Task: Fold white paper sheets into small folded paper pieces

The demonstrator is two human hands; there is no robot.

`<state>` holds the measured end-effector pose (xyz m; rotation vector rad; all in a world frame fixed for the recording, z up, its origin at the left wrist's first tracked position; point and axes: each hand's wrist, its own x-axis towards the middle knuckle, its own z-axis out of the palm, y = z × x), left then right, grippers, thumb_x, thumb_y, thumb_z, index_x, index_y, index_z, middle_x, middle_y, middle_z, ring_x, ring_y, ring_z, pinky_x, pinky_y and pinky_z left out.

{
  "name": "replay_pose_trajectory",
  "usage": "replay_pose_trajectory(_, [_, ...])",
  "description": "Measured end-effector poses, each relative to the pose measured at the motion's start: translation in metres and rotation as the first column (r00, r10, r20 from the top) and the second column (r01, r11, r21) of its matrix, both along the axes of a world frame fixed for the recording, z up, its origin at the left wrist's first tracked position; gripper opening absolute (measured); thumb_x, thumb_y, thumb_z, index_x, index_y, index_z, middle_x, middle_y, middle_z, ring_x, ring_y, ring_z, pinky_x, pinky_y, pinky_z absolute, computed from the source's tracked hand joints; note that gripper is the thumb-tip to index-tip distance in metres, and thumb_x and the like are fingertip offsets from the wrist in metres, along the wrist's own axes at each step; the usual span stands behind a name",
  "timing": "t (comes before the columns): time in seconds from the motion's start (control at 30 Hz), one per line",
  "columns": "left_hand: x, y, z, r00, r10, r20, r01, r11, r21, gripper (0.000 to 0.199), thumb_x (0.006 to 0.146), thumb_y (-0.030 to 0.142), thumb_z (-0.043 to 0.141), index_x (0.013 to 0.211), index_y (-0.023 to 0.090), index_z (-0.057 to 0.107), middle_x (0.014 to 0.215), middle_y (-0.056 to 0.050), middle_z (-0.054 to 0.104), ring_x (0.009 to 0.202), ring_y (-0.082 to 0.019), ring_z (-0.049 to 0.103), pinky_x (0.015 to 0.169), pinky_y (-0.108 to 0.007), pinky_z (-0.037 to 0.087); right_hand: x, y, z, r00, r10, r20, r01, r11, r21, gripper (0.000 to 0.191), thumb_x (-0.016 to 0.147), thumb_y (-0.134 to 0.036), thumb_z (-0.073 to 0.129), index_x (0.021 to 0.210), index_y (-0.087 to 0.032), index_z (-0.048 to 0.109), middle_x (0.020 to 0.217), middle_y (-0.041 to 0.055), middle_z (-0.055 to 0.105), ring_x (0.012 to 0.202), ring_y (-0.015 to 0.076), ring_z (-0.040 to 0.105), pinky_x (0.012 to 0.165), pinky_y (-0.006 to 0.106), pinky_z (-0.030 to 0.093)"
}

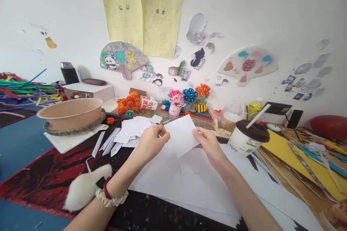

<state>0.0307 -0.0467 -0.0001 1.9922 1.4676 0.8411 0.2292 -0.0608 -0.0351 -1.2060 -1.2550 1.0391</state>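
A small square of white paper point(181, 133) is held up in front of me, above larger white sheets point(168, 184). At its left edge, my left hand point(154, 140) is closed in a pinch, its fingertips on the paper. My right hand point(207, 139) grips the right edge between thumb and fingers. A loose pile of small white paper pieces point(132, 128) lies just left of my left hand, with a few folded strips point(110, 140) beside it. Another small paper piece point(188, 166) rests on the large sheets under the held one.
A lidded cup with a straw point(248, 137) stands right of my right hand. Left are a fluffy white object point(84, 187) and a beige basin point(70, 113). Pipe-cleaner flowers point(189, 97) line the back by the wall. Yellow sheets and thin sticks point(287, 173) cover the right side.
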Motion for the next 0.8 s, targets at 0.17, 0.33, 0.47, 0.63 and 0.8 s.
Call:
replay_pose_trajectory(0.17, [0.004,-0.001,-0.011,0.964,0.162,-0.213,-0.082,0.936,0.341,0.039,0.079,0.032,0.052,0.114,0.015,0.053,0.118,-0.014,0.059,0.105,-0.03,0.056,0.082,-0.039,0.043,-0.005,0.001,-0.005,0.977,0.144,0.16,-0.157,0.985,0.074,0.041,0.079,-0.054,0.055,0.092,-0.016,0.064,0.061,0.0021,0.059,0.053,0.016,0.054,0.046,0.026,0.046])
replay_pose_trajectory(0.33, [0.007,-0.004,-0.008,0.995,-0.098,-0.021,0.1,0.973,0.206,0.032,0.076,0.034,0.058,0.104,0.018,0.06,0.103,-0.009,0.066,0.092,-0.024,0.06,0.075,-0.032,0.045,-0.011,-0.005,-0.001,0.95,0.248,0.191,-0.26,0.965,0.038,0.042,0.08,-0.054,0.054,0.098,-0.016,0.064,0.069,0.0036,0.061,0.058,0.0162,0.057,0.043,0.023,0.042])
replay_pose_trajectory(0.47, [0.004,-0.003,-0.004,0.972,-0.172,0.163,0.166,0.985,0.052,0.016,0.072,0.032,0.061,0.075,0.017,0.063,0.074,-0.003,0.067,0.067,-0.019,0.06,0.058,-0.027,0.042,-0.01,-0.01,0.009,0.986,0.119,0.118,-0.128,0.989,0.072,0.05,0.076,-0.054,0.06,0.115,-0.022,0.056,0.087,0.0066,0.066,0.076,0.0218,0.062,0.06,0.03,0.049])
replay_pose_trajectory(0.63, [0.004,-0.003,-0.004,0.855,-0.116,0.505,0.162,0.986,-0.048,0.026,0.071,0.034,0.063,0.088,0.014,0.064,0.085,-0.007,0.07,0.073,-0.02,0.063,0.06,-0.027,0.046,-0.008,-0.01,0.011,0.982,0.187,0.002,-0.187,0.982,-0.005,0.055,0.071,-0.054,0.066,0.113,-0.02,0.057,0.09,0.0081,0.067,0.081,0.023,0.062,0.07,0.033,0.048])
replay_pose_trajectory(0.8, [0.002,-0.005,0.001,0.897,-0.125,0.424,0.224,0.955,-0.194,0.022,0.067,0.032,0.065,0.078,0.013,0.063,0.072,-0.005,0.068,0.064,-0.019,0.061,0.053,-0.026,0.044,-0.003,-0.006,0.006,0.987,0.146,0.071,-0.142,0.988,-0.059,0.045,0.069,-0.059,0.064,0.079,-0.014,0.066,0.074,0.0063,0.066,0.069,0.0199,0.059,0.063,0.03,0.044])
